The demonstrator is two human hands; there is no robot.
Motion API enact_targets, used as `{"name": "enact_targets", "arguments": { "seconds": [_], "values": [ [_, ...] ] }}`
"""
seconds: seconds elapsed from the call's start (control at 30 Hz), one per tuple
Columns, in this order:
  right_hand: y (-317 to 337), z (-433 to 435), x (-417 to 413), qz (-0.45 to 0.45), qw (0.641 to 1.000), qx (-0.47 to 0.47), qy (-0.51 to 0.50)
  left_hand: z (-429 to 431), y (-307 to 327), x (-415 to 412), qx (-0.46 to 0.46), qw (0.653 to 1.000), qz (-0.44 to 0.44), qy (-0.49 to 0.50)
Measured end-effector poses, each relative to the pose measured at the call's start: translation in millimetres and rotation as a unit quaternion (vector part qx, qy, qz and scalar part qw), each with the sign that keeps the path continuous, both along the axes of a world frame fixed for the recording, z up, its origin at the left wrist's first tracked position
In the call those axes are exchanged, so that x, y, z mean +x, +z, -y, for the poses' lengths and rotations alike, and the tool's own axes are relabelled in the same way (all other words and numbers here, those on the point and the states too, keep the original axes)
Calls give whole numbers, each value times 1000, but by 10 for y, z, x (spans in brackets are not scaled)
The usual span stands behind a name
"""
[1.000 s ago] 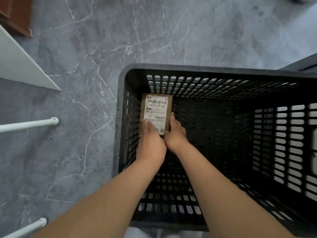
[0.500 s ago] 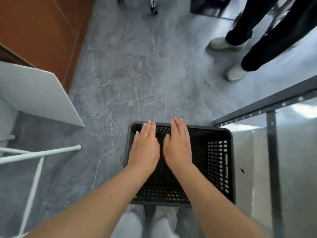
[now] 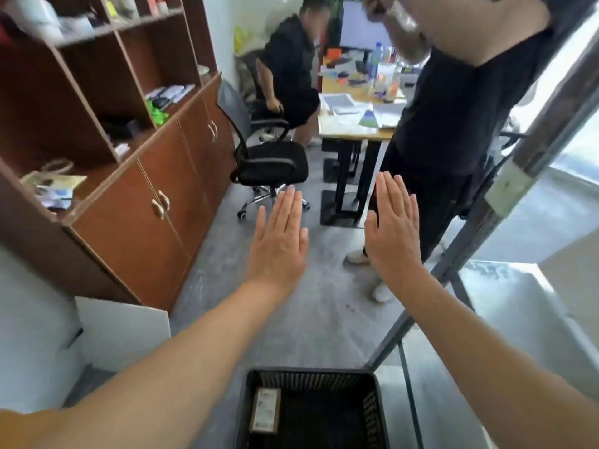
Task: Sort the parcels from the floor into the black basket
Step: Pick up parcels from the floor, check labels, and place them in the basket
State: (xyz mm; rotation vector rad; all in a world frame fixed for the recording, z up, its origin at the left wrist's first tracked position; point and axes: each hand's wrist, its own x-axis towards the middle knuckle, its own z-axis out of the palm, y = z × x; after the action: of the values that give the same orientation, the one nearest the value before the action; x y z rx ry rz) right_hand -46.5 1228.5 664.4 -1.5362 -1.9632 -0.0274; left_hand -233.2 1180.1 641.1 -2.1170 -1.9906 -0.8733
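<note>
Basket (image 3: 311, 372), black: one labelled parcel (image 3: 265, 409) lying by its far-left corner. Hands: left hand (image 3: 278, 244), right hand (image 3: 392, 241), both flat, fingers straight, empty, held above floor (image 3: 324, 319). Step, judged: between parcels; next calls for spotting another, none visible.

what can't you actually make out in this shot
Head view, black basket: near part cut off by the bottom edge.
Label on the parcel inside it: too blurred to read.
The floor left of the basket: covered by the left forearm; parcels there cannot be told.
</note>
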Motion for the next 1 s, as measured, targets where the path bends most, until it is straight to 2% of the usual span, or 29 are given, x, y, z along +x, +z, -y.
{"name": "enact_targets", "arguments": {
  "seconds": [0.1,0.23,0.43,0.73,1.0],
  "values": [
    [807,82,127,-22,997,77,-20,-85,781,260,67,998,1,-9],
    [1598,253,314,-23,991,125,-39,-58,1590,707,141,990,7,-30],
    [2265,672,634,-25,974,195,-116,79,2223,1237,185,975,-13,-124],
    [2346,1732,1136,62,913,235,-328,681,2447,1610,232,930,-32,-282],
    [2061,3635,1117,79,863,183,-465,1897,2235,1910,197,876,-13,-440]
  ]
}}
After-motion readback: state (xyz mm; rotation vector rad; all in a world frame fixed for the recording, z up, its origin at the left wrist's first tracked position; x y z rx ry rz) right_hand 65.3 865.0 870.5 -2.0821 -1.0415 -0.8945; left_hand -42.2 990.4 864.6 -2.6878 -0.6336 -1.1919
